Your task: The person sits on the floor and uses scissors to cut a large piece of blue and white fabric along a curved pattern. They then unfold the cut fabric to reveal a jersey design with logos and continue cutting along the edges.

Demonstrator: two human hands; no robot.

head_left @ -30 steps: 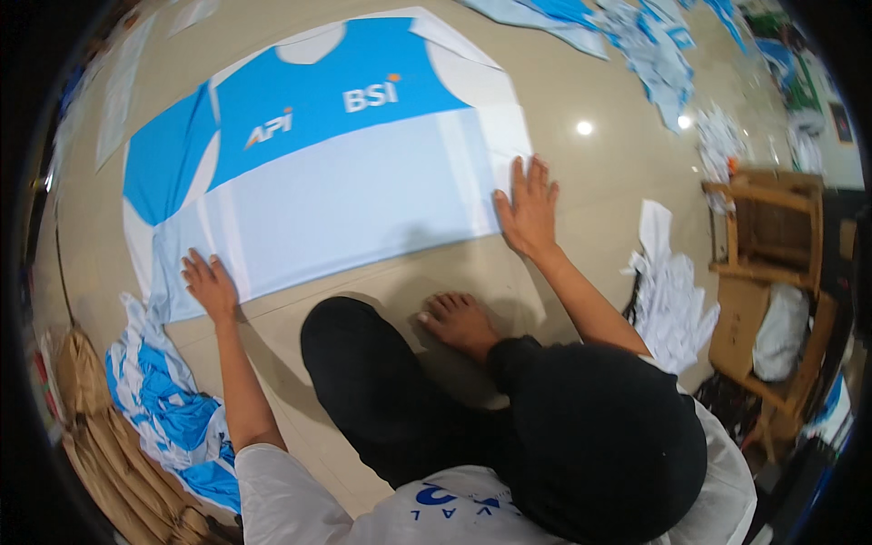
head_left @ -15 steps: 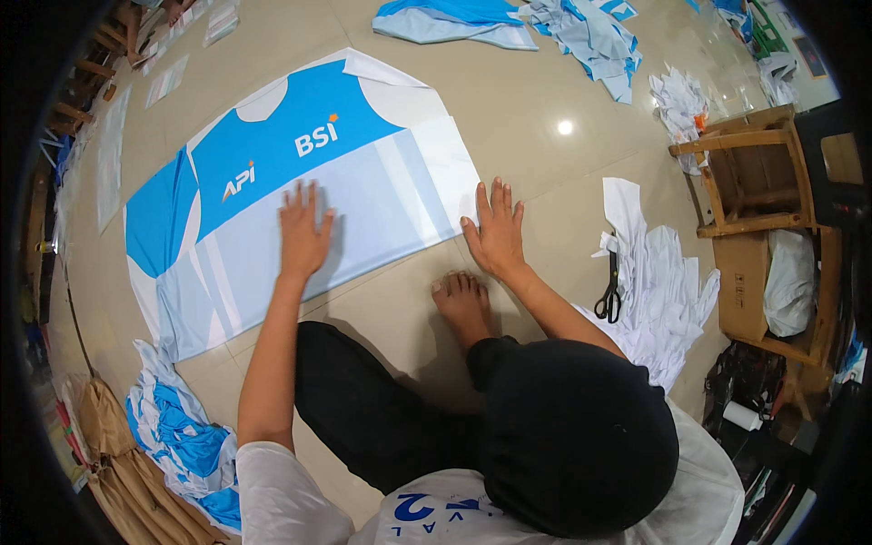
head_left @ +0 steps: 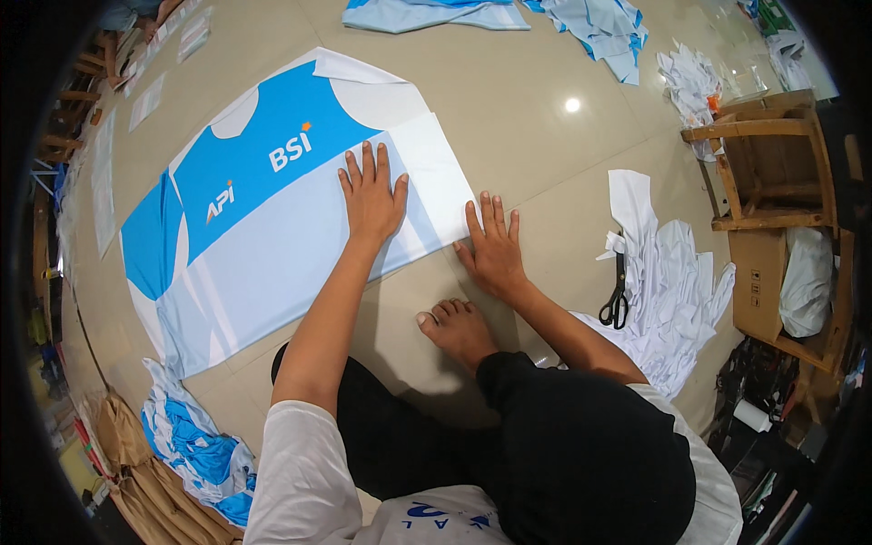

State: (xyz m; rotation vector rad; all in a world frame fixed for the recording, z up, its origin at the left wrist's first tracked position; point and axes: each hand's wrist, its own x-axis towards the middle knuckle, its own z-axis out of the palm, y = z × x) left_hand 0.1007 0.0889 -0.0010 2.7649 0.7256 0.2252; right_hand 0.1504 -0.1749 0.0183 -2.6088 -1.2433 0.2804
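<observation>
A printed jersey fabric panel [head_left: 263, 263], bright blue above and pale blue below with white curved shapes, lies spread on the tiled floor [head_left: 518, 136]. My left hand [head_left: 372, 204] rests palm down on its pale blue part, fingers spread, toward the right side. At the panel's lower right corner, my right hand [head_left: 495, 254] lies flat with the fingers apart. Its fingertips are at the white edge [head_left: 436, 173], and whether they press the cloth or just the tiles is hard to see. Neither hand grasps anything.
Black-handled scissors [head_left: 616, 295] lie on a heap of white fabric strips [head_left: 672, 282] at the right. A crumpled blue and white cloth bundle [head_left: 200, 445] sits lower left. More blue fabric [head_left: 436, 16] lies far off. A wooden chair [head_left: 727, 127] stands at the right edge.
My left hand has slid rightward across the panel, from its middle toward the right side. The right hand stays by the corner, and the whole view has shifted slightly.
</observation>
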